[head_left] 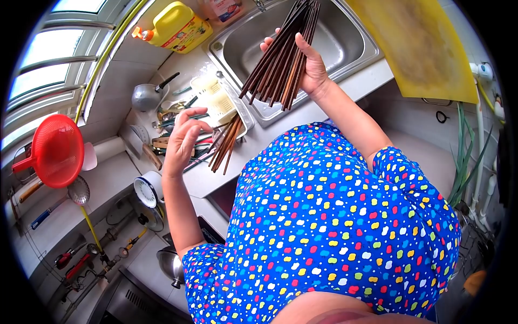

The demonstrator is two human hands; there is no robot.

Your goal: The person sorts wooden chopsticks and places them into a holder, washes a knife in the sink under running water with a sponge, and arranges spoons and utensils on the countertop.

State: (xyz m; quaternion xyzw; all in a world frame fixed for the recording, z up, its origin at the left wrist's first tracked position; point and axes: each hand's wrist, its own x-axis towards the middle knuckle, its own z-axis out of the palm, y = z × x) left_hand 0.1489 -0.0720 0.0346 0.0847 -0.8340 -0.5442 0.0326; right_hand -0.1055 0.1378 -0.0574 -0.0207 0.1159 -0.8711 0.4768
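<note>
A thick bundle of dark brown chopsticks (283, 59) is gripped in my right hand (312, 67), over the near edge of the steel sink (345, 51). The thumb lies along one side of the bundle and fingertips show on the other. My left hand (184, 141) hovers above the counter with bent, parted fingers and nothing visible in it. Close beside it, more brown chopsticks (227, 144) lean on a clear plastic tray (245, 120). Several mixed utensils (162, 141) lie spread under and around the left hand, which partly covers them.
A yellow bottle (181, 29) stands behind the sink, left of the tap. Near the wall sits a small metal pot (147, 97) with a black handle. A red strainer (58, 150) hangs at the left. A yellow board (418, 48) stands right of the sink, near green onions (465, 156).
</note>
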